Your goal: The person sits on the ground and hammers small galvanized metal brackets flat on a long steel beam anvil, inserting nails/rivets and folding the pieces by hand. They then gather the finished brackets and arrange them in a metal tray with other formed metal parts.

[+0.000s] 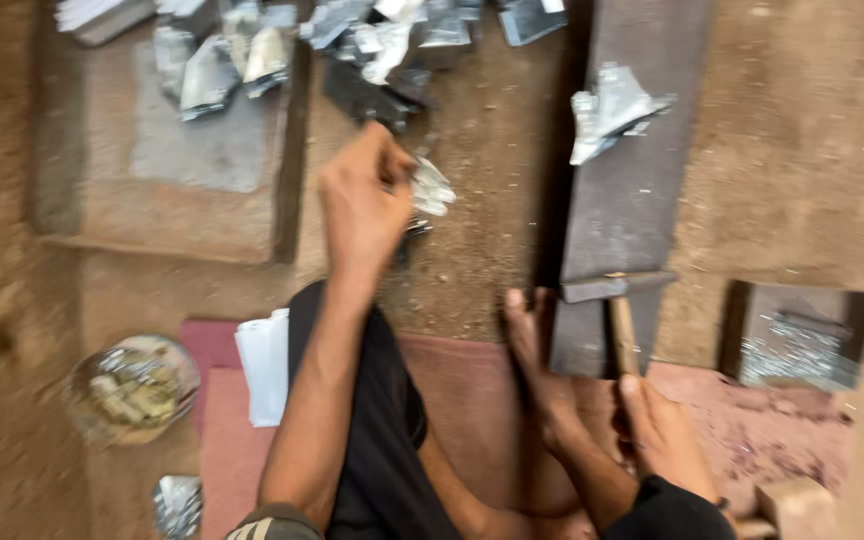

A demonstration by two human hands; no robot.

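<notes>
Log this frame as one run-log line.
left hand: pinching metal piece | right hand: gripping hammer | hammer head: on dark metal slab | view: blurred

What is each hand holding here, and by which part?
The right hand grips a hammer low on its wooden handle. The left hand pinches a small folded metal piece by its edge; blur hides the exact hold.

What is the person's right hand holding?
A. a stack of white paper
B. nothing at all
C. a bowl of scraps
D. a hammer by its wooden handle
D: the right hand grips the wooden handle of a hammer whose head rests on the dark metal slab, while the left hand holds a small shiny metal piece.
</notes>
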